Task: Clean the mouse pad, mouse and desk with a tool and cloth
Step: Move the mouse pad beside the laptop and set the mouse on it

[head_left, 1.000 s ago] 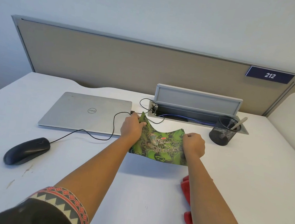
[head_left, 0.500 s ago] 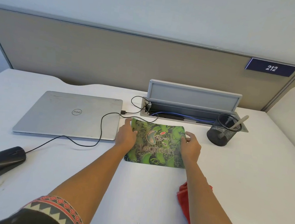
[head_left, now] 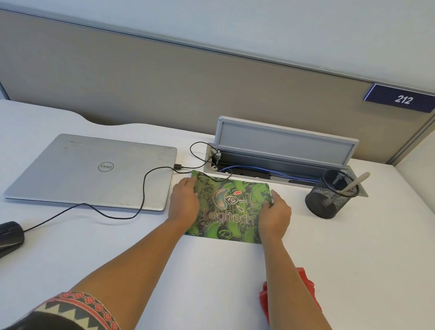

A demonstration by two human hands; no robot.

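Though it was bent, mouse pad point(head_left: 229, 209) now flat, L hand point(head_left: 183, 201), R hand point(head_left: 275, 216) grip edges

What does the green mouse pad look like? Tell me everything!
The mouse pad is a thin rectangle, green and black with swirly shapes and the word Logitech. It lies flat on the white desk, between the laptop and the mesh pen pot. The left hand holds its left edge, the right hand its right edge. A black cable crosses its far edge.
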